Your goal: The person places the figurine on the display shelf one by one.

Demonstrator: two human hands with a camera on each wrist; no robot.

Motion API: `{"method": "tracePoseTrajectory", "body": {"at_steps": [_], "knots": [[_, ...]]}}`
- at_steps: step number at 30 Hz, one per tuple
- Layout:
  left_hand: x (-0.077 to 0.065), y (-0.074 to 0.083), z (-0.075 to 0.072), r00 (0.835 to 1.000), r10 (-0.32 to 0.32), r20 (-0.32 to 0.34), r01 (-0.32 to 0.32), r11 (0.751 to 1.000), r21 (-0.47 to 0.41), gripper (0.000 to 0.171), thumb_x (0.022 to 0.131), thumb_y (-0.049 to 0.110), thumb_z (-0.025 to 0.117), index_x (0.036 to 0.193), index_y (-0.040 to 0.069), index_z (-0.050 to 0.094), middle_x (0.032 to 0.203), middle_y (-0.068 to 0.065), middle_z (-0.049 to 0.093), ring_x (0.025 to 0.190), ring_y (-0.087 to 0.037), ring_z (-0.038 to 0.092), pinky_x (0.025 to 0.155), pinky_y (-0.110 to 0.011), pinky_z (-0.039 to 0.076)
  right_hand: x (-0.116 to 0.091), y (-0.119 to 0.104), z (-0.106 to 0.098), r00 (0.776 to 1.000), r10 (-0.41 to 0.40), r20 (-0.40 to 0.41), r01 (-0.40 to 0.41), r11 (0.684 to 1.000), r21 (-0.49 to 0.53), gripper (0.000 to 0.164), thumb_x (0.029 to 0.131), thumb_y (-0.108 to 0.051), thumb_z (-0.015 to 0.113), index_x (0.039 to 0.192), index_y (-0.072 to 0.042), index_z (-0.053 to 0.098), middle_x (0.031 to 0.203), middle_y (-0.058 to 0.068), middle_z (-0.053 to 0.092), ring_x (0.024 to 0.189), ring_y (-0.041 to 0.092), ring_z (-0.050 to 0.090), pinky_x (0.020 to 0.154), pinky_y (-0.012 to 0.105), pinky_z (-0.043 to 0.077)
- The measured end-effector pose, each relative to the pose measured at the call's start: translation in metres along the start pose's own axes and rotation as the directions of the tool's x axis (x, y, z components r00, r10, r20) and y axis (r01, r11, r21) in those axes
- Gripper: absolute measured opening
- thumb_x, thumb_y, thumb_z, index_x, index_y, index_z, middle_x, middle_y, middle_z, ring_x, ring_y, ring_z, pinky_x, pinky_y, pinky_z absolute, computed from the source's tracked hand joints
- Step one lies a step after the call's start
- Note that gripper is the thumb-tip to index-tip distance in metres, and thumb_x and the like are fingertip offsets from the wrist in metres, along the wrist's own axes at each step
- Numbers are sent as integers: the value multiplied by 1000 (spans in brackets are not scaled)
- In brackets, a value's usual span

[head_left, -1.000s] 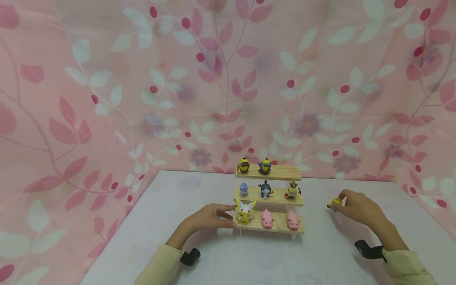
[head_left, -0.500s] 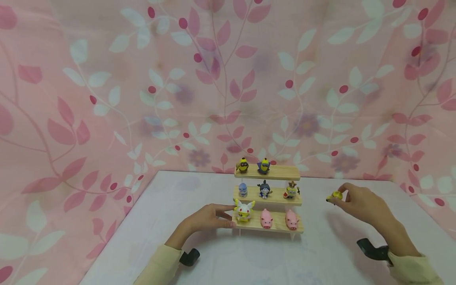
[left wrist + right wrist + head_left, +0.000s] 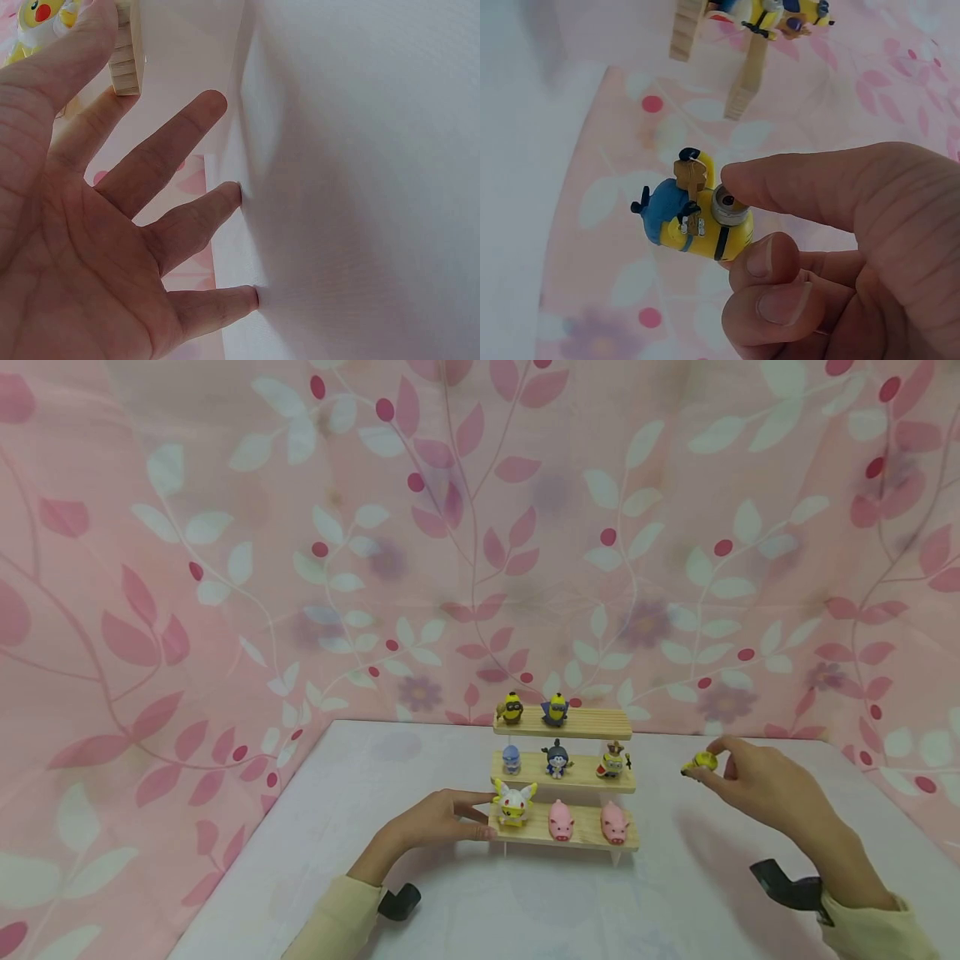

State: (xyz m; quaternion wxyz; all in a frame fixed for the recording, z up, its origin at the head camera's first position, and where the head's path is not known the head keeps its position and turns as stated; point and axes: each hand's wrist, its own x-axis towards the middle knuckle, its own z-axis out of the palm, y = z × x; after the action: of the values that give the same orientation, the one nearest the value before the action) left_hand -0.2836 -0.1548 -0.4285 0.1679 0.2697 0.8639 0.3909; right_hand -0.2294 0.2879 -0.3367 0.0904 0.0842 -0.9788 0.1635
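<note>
My right hand pinches a yellow Minion figurine in the air, right of a three-tier wooden display shelf. In the right wrist view the figurine lies sideways between thumb and fingers, with a single goggle eye, blue overalls and a small brown guitar. My left hand holds the left end of the bottom tier between thumb and index finger, its other fingers spread. Close to that thumb stands a white-and-yellow eared figurine.
Two pink pig figurines share the bottom tier. Up on the middle tier are a blue figurine, a dark-haired one and a crowned Minion. Two Minions occupy the top tier's left and middle. White cloth covers the table.
My right hand has lifted the Minion figurine a little off the table and shifted it slightly left, tilting it. The left hand stays at the shelf.
</note>
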Motion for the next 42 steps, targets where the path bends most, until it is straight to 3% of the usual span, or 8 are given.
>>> {"method": "tracePoseTrajectory", "body": {"at_steps": [12, 18, 27, 42], "knots": [[-1, 0, 0, 1000, -4, -2, 4, 1000, -10, 68, 86, 40, 77, 145, 16, 52, 127, -2, 65, 112, -15, 63, 93, -45, 48, -2, -18, -11, 999, -40, -27, 40, 999, 15, 47, 91, -37, 70, 118, 0, 59, 65, -3, 51, 53, 14, 45, 44, 30, 36], [-2, 1, -1, 1000, -2, -7, 2, 1000, -7, 67, 86, 40, 77, 144, 17, 53, 135, -1, 61, 112, -16, 63, 93, -44, 49, -2, -30, -17, 996, -64, -57, 65, 998, 13, 46, 91, -37, 70, 118, -1, 59, 64, -4, 51, 51, 14, 44, 43, 29, 35], [-1, 1, -1, 1000, 3, -5, -3, 1000, -2, 68, 86, 41, 77, 144, 17, 53, 132, 0, 62, 113, -16, 63, 92, -44, 49, 1, -50, -25, 992, -96, -77, 99, 994, 35, 45, 93, -41, 68, 118, -4, 60, 66, -4, 52, 52, 14, 44, 44, 29, 35], [0, 0, 0, 1000, 1, 0, -1, 1000, -4, 67, 86, 40, 77, 144, 18, 53, 128, 0, 65, 112, -15, 64, 92, -43, 49, 23, -74, -30, 987, -147, -66, 151, 987, 61, 42, 92, -35, 69, 119, -3, 60, 68, -4, 54, 54, 14, 47, 47, 30, 37]]}}
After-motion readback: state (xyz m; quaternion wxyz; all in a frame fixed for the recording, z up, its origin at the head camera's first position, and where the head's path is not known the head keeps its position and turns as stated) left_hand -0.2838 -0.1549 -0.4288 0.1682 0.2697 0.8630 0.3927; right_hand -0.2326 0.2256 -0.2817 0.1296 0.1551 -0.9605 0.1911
